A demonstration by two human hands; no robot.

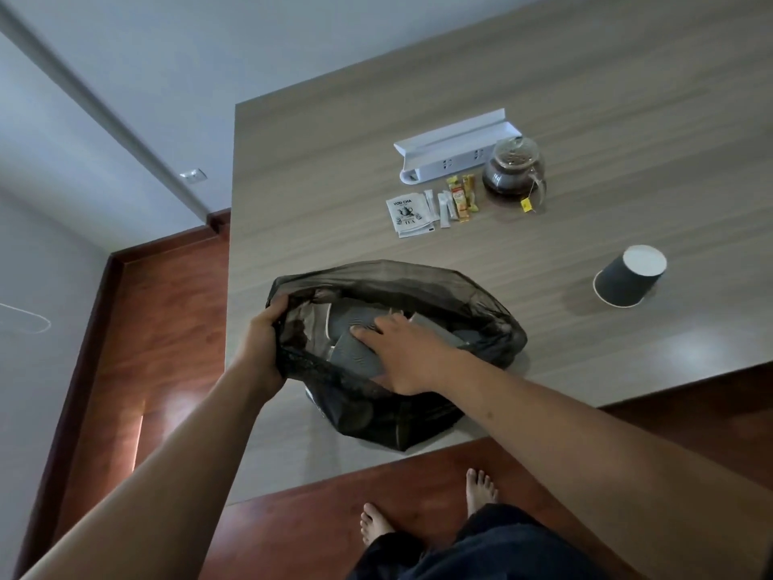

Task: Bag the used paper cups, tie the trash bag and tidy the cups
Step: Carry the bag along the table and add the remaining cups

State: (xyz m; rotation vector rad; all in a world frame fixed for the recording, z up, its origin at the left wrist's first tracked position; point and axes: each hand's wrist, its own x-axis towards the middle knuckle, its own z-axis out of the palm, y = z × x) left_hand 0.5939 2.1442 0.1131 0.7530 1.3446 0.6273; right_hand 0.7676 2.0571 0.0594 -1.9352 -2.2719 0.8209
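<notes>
Black trash bag (401, 286) sits at the near left corner of the table (627, 98), mouth up and open, its bottom bulging slightly past the near edge. My left hand (261, 347) has the fingers curled tight round the bunched rim on the bag's left side. My right hand (401, 353) is inside the mouth, fingers spread flat and pressing on grey paper cups (355, 341) in there; it grips nothing that I can see.

One dark paper cup (629, 276) stands upside down near the right-hand part of the table, well apart from the bag, not yet bagged or stacked.

Risks as I judge them:
- Bag overhangs the near edge. A hard downward push from the right hand could drag it off the table, since only the left-side rim is held.
- The film looks thin and half see-through. Pressing cup rims into it could split the side.
- Rim is pinched at one point only; the far side is slack and could fold in over the hand and hide the cups.
- Crushed cups may hold dregs; cannot tell from here.
- Glass teapot (514, 169), tea sachets (412, 215) and white socket strip (456, 146) sit mid-table, clear of the bag. A wide reach for the lone cup could pass near the teapot.
</notes>
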